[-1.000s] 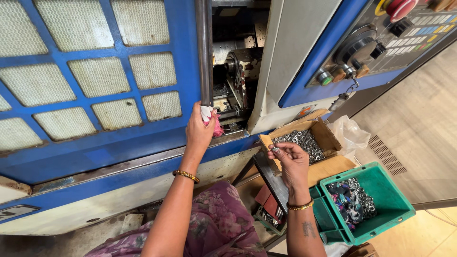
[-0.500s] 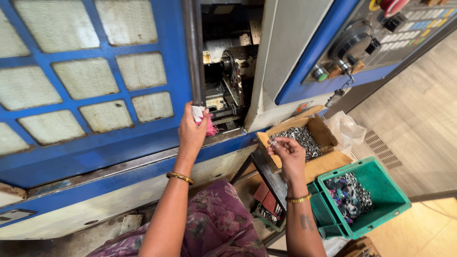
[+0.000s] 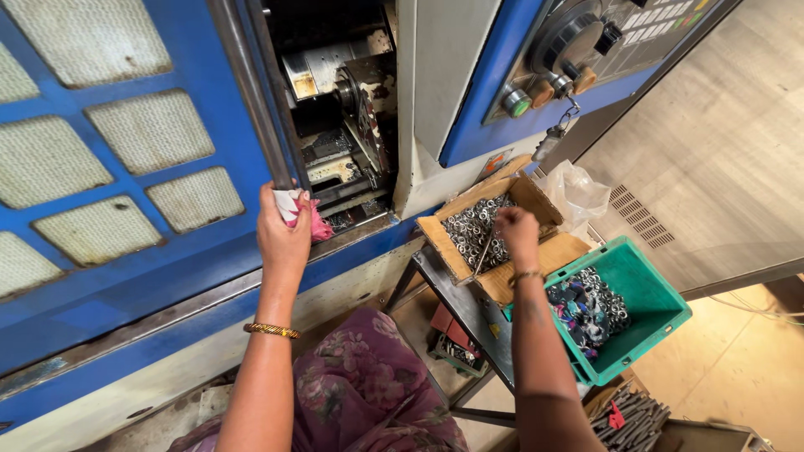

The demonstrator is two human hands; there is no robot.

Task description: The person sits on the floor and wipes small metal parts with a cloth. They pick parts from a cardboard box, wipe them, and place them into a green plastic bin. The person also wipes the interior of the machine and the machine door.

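The blue sliding door (image 3: 151, 167) (now drawn further aside than a moment ago, so the machine's inside stands open) is gripped at its edge bar by the left hand (image 3: 283, 230) through a pink rag (image 3: 306, 216), while a thin tool (image 3: 484, 251) is pinched by the right hand (image 3: 517, 234), now lowered over the cardboard box of metal rings (image 3: 477, 230).

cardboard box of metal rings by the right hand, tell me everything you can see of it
The open brown cardboard box is shallow and rectangular, its flaps folded outward and worn at the edges. It is filled with a heap of small shiny metal rings. It sits tilted on a dark metal stand below the blue machine's control panel, beside a green plastic crate. The right hand hovers over it, holding a thin metal rod that dips into the rings.
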